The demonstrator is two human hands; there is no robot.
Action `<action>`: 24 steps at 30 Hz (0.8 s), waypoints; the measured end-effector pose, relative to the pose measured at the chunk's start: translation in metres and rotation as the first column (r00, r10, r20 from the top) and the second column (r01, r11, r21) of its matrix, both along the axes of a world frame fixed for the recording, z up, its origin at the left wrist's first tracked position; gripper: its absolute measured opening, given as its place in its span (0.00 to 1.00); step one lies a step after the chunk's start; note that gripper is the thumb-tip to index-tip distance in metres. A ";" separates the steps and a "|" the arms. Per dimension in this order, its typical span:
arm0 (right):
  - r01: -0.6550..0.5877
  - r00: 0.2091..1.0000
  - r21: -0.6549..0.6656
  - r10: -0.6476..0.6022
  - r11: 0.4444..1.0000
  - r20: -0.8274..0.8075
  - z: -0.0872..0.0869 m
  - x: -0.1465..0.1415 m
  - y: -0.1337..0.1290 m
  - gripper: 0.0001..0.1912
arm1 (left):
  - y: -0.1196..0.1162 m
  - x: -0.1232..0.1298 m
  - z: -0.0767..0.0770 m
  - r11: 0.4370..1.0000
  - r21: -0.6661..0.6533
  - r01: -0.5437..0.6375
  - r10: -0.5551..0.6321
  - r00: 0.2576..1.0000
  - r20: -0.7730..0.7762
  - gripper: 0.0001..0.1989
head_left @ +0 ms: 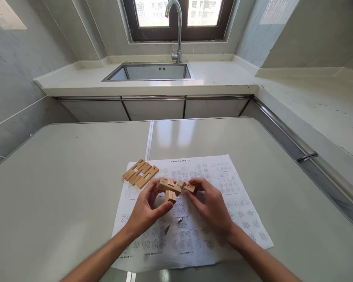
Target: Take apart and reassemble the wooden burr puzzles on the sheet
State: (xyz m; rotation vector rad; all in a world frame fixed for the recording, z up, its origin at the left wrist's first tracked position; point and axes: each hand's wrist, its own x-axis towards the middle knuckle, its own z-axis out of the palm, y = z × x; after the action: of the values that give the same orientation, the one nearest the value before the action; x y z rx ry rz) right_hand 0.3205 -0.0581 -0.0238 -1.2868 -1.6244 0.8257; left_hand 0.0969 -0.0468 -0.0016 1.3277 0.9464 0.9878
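We see that our left hand [148, 206] is grasping a group of joined wooden blocks [170, 186] above the printed sheet [211, 251], while our right hand [212, 200] pinches a smaller wooden piece [190, 188] just beside these blocks; whether the two are touching, we cannot tell. Three flat slotted pieces [141, 178] lie side by side at the far left corner of the sheet, which rests on the table [61, 188] in front of us.
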 end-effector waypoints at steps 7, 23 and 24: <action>-0.035 0.978 0.141 0.005 0.989 0.207 -0.005 0.000 -0.001 0.07 | -0.003 -0.001 0.000 0.999 0.032 0.027 -0.023 0.994 -0.105 0.30; -0.041 0.974 0.178 -0.001 0.983 0.226 0.002 -0.001 0.000 0.06 | -0.004 0.001 0.004 0.995 0.103 0.020 -0.001 0.982 -0.189 0.31; -0.025 0.981 0.186 -0.012 0.982 0.194 0.004 -0.001 0.000 0.07 | -0.004 0.001 0.004 0.994 0.104 0.021 0.000 0.981 -0.195 0.31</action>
State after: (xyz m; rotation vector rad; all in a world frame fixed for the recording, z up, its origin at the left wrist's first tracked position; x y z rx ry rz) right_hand 0.3196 -0.0585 -0.0196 -1.2585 -1.8150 0.5478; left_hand 0.0977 -0.0508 0.0025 1.5386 1.0443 0.9224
